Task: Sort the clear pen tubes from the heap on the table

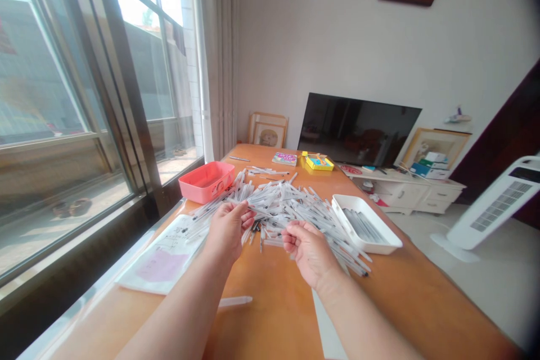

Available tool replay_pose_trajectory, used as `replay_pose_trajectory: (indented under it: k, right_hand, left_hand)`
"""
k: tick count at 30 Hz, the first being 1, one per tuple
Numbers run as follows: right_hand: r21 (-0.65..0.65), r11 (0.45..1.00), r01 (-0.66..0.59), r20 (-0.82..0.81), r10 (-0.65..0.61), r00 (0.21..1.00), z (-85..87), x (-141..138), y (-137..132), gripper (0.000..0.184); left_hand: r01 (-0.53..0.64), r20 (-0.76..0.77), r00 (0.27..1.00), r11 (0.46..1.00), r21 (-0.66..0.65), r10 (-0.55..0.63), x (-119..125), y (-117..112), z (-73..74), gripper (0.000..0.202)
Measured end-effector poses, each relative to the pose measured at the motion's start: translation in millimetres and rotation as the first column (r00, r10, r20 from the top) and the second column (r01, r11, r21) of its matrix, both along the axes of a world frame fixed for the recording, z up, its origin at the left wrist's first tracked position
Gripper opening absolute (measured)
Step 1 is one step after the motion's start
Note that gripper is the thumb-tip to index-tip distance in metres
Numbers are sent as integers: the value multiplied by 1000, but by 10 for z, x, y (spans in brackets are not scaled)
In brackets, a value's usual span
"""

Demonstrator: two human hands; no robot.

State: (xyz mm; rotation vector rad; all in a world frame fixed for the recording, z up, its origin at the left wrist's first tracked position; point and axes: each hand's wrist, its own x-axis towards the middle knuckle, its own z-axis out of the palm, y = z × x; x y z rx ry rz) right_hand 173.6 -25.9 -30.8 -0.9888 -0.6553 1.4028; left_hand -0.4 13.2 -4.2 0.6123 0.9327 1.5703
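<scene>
Taking the heap of pens (276, 198) as the centre of the dial, the left hand (230, 229) is at eight o'clock, fingers curled in and thumb drawn against them. The right hand (309, 251) is at five, its thumb and fingertips bent together. A thin, pale shape blurs between the two hands; I cannot tell whether either pinches a pen.

The pens, mostly clear or whitish with a few dark ends, lie loose and crisscrossed on the table (270, 320). A lone pen (236, 301) lies at seven o'clock, beside the left forearm.

Between nine and ten, touching the heap, is a pink box (196, 192). The paper (152, 275) lies at eight. Between three and four is a white tray (382, 248) holding dark, slender sticks (363, 225). At twelve lies a booklet (284, 158); between one and two, a yellow box (320, 165).
</scene>
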Motion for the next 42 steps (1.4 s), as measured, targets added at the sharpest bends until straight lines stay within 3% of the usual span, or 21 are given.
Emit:
replay_pose_trajectory:
  k: [18,42]
  right_hand:
    - [31,998,-52,31,51,998,103,59,-35,27]
    - [68,996,-58,15,58,998,84,25,-50,30]
  left_hand:
    - [78,-35,996,997,-9,-79,138,-52,5,30]
    - [130,-99,986,990,-48,-134,215,-97,-24,28]
